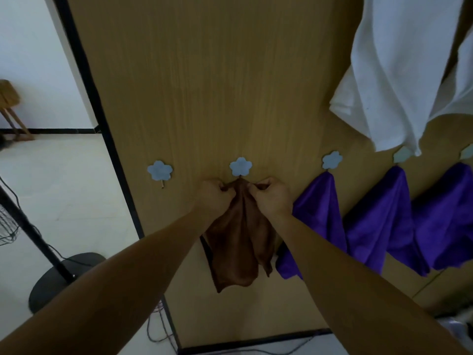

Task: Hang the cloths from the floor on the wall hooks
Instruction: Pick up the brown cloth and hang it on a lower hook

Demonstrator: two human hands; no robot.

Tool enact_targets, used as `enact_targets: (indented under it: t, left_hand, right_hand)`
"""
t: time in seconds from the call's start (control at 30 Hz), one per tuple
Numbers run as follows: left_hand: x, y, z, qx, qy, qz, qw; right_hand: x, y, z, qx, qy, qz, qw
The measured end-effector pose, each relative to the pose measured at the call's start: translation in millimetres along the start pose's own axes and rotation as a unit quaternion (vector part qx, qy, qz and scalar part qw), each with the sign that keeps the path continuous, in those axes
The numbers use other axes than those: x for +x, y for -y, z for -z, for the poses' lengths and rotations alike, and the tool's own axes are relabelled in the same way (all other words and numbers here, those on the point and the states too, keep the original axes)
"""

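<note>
Left hand (215, 194) and right hand (272, 197) each pinching top edge of brown microfibre cloth (240, 242), bunched just under pale-blue flower-shaped wall hook (240, 166), purple cloth (318, 213) hanging beside.

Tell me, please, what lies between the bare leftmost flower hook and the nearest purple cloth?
In the head view: another flower hook and the brown cloth below it, gripped by the left hand and right hand.
</note>
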State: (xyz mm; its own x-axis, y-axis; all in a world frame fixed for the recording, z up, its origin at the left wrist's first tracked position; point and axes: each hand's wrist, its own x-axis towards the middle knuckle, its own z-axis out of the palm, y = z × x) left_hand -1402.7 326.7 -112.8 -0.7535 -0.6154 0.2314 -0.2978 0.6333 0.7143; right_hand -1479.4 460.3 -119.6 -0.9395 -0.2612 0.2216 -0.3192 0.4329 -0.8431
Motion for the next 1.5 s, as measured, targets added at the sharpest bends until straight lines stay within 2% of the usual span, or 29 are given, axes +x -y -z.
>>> enact_targets:
  t: [0.07,0.1,0.17,0.23,0.3,0.37,0.4,0.47,0.53,0.57,0.6,0.67,0.73,0.9,1.03,1.1,1.2,1.27,1.37,1.5]
  left_hand:
    - [-1,-3,-3,-0.114,0.086,0.121,0.982]
    - [-2,-5,-4,-0.187,0.119,0.179,0.958]
    - [-3,-8,-4,-0.285,0.158,0.240,0.914]
    - [-3,-7,-3,-0.302,0.192,0.280,0.891]
    - [-10,-3,-4,-0.242,0.211,0.307,0.896]
    - [-16,7,-8,-0.155,0.206,0.281,0.925]
    - [-17,14,-11,-0.140,0.191,0.244,0.940]
    - [-23,21,-14,-0.101,0.154,0.170,0.968]
    - [-32,21,-13,0.075,0.069,0.100,0.990]
    - [-37,20,-13,0.179,0.013,0.062,0.982]
    - [-42,20,-13,0.240,-0.036,0.008,0.970]
    - [-47,18,-13,0.207,-0.095,-0.126,0.966]
    - [-46,15,-12,0.103,-0.079,-0.203,0.971]
    - [-45,14,-18,-0.008,-0.004,-0.164,0.986]
    - [-46,11,-21,-0.107,0.047,-0.134,0.984]
    - [-42,9,-17,-0.162,0.091,-0.080,0.979]
    - [-35,11,-3,-0.244,0.158,0.050,0.956]
    - [-35,20,1,-0.224,0.199,0.092,0.950]
    - [-44,40,-1,-0.149,0.262,0.109,0.947]
    - [-54,59,-5,-0.063,0.337,0.109,0.933]
  right_hand:
    - [-6,0,-2,0.005,0.023,-0.035,0.999]
    - [-7,0,-3,0.005,0.031,-0.047,0.998]
    - [-7,2,-2,-0.023,0.032,-0.048,0.998]
    - [-6,3,0,-0.127,0.008,-0.018,0.992]
    - [-9,-2,-2,-0.263,-0.033,0.039,0.964]
    - [-17,-8,-4,-0.313,-0.058,0.101,0.943]
    - [-20,-10,-4,-0.292,-0.050,0.131,0.946]
    - [-25,-12,-4,-0.181,-0.002,0.155,0.971]
    - [-31,-11,-3,-0.081,0.042,0.137,0.986]
    - [-34,-12,-2,-0.056,0.052,0.135,0.988]
    - [-38,-12,-1,-0.048,0.062,0.139,0.987]
    - [-42,-11,1,-0.055,0.081,0.156,0.983]
    - [-41,-9,2,-0.062,0.091,0.169,0.979]
    - [-34,-13,-1,-0.053,0.114,0.150,0.981]
    - [-30,-17,4,0.025,0.157,0.109,0.981]
    - [-25,-16,10,0.052,0.167,0.101,0.980]
    - [-24,-17,11,0.063,0.179,0.096,0.977]
    - [-29,-22,7,-0.004,0.186,0.091,0.978]
    - [-38,-35,0,-0.113,0.205,0.076,0.969]
    - [-40,-45,-1,-0.162,0.188,0.062,0.967]
